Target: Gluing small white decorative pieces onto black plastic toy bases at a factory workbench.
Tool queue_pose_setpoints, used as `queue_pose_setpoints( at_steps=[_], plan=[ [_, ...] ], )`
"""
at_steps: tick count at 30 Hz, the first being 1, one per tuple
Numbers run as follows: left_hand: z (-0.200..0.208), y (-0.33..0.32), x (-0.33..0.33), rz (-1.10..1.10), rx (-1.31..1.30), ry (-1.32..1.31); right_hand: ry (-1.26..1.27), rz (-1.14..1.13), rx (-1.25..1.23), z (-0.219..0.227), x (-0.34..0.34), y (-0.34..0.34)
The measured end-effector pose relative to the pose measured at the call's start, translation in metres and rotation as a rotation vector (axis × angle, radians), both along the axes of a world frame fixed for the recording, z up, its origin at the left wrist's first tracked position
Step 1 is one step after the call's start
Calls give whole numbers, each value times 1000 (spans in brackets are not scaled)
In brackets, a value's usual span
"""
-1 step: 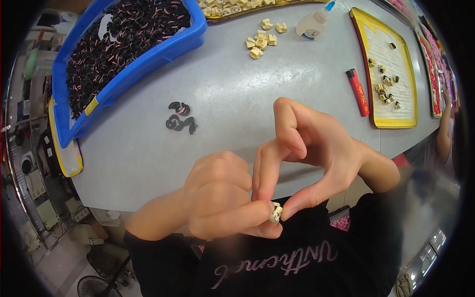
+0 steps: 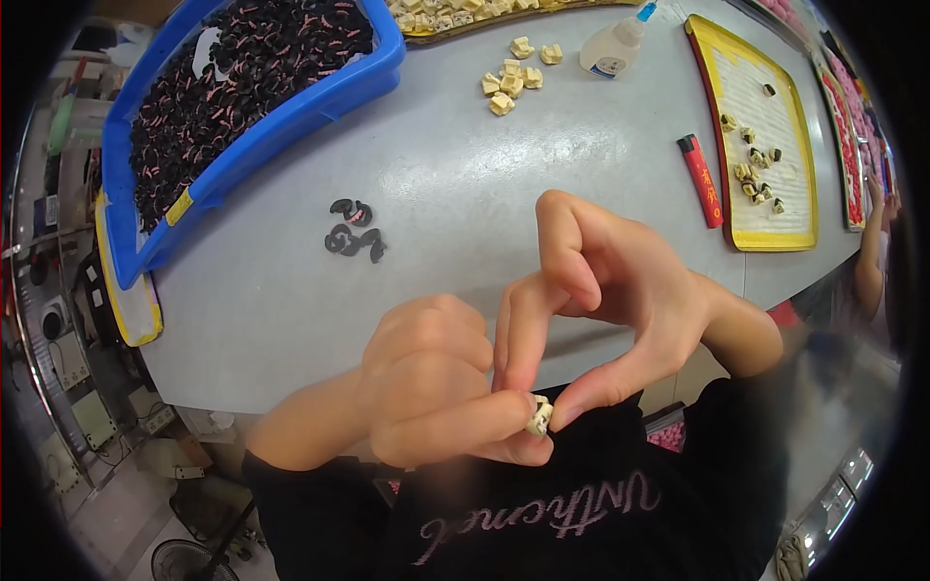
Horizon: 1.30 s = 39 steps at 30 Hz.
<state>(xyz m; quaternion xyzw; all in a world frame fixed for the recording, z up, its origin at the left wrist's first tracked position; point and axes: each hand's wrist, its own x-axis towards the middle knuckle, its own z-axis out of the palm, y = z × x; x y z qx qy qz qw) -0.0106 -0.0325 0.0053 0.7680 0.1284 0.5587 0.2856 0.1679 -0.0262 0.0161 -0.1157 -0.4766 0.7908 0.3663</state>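
Note:
Close to my chest, at the table's near edge, a small cream piece with dark markings (image 2: pixel 541 416) is pinched between my fingers. My left hand (image 2: pixel 431 387) is closed, with thumb and forefinger gripping it from the left. From the right, the thumb of my right hand (image 2: pixel 620 300) presses against it, while the forefinger bends down behind; the other fingers curl loosely. Several curved black pieces (image 2: pixel 354 237), one with a pink strip, lie on the table beyond my left hand. Farther off sits a loose cluster of cream pieces (image 2: pixel 511 82).
A blue bin (image 2: pixel 281 131) full of black-and-pink pieces stands far left. A clear squeeze bottle (image 2: pixel 612 48) with a blue tip is at the back. On the right lie a slim red stick (image 2: pixel 704 184) with a black end and a yellow-rimmed tray (image 2: pixel 775 237) bearing cream-and-black pieces.

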Motion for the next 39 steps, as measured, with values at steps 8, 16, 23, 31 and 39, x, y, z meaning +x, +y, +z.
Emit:
queue_pose_setpoints(
  at_steps=[8, 16, 23, 31, 39],
  plan=[
    [11, 23, -12, -298, -114, 253, 24, -40, -134, -3, -1, -2],
    [-2, 22, 6, -141, -607, 7, 51, -154, -579, -13, 0, 6],
    [-5, 24, 6, -162, -725, -18, 12, -200, -582, -17, 0, 7],
    [-4, 24, 2, -206, -814, 11, -27, -189, -545, -12, -2, 5],
    [-4, 24, 4, -177, -826, 15, -61, -198, -555, -13, -3, 6]
  ],
)
